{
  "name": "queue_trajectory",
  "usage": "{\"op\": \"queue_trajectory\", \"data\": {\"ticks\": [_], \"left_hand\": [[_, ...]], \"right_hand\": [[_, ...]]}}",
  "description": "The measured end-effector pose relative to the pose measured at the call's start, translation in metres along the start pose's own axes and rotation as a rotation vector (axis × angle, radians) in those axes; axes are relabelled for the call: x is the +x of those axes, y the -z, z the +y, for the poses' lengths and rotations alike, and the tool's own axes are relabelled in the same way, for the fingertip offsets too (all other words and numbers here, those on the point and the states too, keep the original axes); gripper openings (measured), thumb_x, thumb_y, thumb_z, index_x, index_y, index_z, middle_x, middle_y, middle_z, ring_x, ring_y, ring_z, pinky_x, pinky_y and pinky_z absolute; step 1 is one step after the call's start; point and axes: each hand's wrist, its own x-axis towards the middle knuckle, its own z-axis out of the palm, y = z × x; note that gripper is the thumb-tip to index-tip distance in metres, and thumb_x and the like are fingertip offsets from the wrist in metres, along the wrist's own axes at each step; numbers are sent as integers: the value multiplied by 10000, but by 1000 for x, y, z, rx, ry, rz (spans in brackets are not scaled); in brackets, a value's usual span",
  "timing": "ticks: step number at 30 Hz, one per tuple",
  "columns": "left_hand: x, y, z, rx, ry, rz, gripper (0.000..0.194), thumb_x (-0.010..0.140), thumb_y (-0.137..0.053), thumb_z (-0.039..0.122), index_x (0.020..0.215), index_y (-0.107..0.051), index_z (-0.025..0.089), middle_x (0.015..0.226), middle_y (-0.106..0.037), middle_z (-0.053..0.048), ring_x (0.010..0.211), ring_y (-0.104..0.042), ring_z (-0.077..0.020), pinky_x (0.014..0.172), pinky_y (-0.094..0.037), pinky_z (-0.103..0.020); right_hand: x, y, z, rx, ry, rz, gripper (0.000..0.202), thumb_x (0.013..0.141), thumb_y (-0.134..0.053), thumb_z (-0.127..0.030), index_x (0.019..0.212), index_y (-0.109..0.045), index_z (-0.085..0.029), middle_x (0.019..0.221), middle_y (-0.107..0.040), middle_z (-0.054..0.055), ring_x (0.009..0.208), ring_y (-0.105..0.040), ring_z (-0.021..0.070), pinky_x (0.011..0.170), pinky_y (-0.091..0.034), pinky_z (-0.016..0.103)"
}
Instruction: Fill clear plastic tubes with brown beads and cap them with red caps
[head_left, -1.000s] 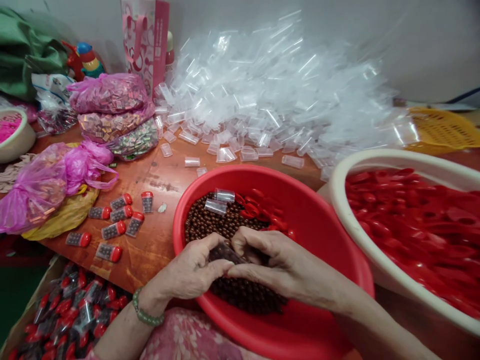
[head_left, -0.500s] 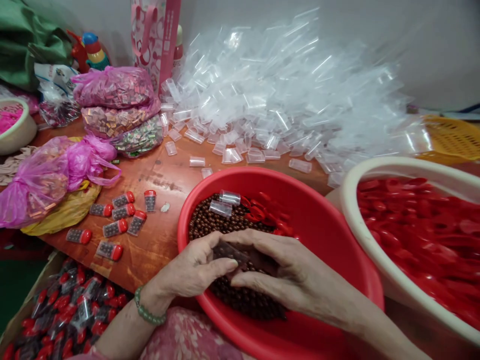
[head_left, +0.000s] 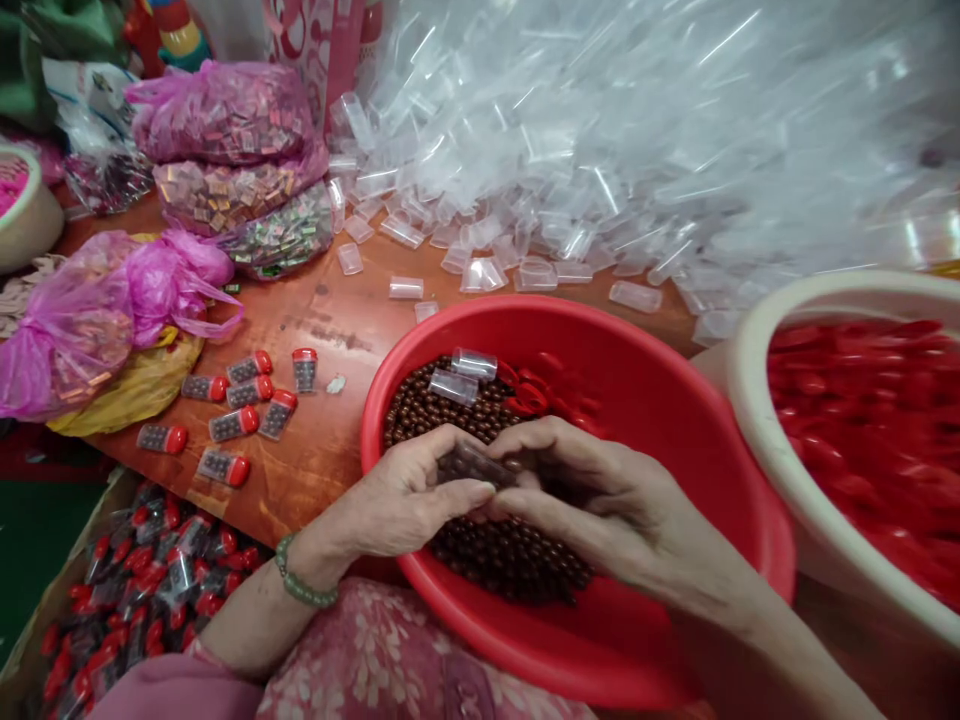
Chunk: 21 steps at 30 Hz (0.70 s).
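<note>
My left hand (head_left: pixel 397 490) is closed on a small clear plastic tube (head_left: pixel 472 464) with brown balls inside, held tilted over a red basin (head_left: pixel 370 400). Curled at the tube's right end, my right hand (head_left: pixel 615 490) has a few brown balls showing among its fingers; its palm is hidden. Below both hands lies a heap of shiny brown balls (head_left: pixel 510 570) in the basin. Two clear tubes (head_left: pixel 453 386) rest on that heap, and red plastic caps (head_left: pixel 529 396) lie beside them.
Filled, red-capped tubes (head_left: pixel 234 424) lie on the wooden table (head_left: pixel 322 440); many more fill a box (head_left: pixel 142 590) below. Clear tubes (head_left: pixel 540 200) are piled at the back. A white tub (head_left: pixel 757 400) of red parts stands right, pink bags (head_left: pixel 225 115) left.
The view has tilted down and shifted slightly left. My right fingers have drawn in closer around the right end of the tube, which my left hand still holds.
</note>
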Motion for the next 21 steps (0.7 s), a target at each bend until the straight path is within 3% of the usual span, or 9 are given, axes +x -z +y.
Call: {"op": "queue_trajectory", "data": {"ticks": [7,13,17,21], "left_hand": [[2,-1,0,-79,20,31,379,766,-714,439,936,-547,144,857,-591,-17,751,-578,-98,744,-459,-238],[-5,4,8,43,-57,-26,230,829,-678,349,904,-600,146,808,-614,-17,745,-574,-97,698,-450,-209],[-9,4,12,172,-131,-126,154,829,-682,291,877,-658,147,831,-644,-34,759,-584,-114,709,-461,-226],[-7,-1,14,300,-181,-155,110,825,-679,238,857,-676,133,825,-675,-53,754,-607,-126,711,-478,-236]], "right_hand": [[-15,1,5,61,-42,125,126,919,-542,-337,855,-574,-233,640,-550,-33,486,-486,96,485,-430,199],[-35,-15,16,-259,-91,-121,98,945,-488,-226,941,-586,-232,893,-646,15,800,-615,143,738,-503,248],[-33,5,37,-592,-126,-100,174,958,-428,-188,913,-596,-196,863,-639,39,797,-600,160,747,-487,276],[-7,36,66,-918,-219,-30,195,931,-440,-159,842,-612,-173,828,-640,67,775,-583,184,726,-453,290]]}}
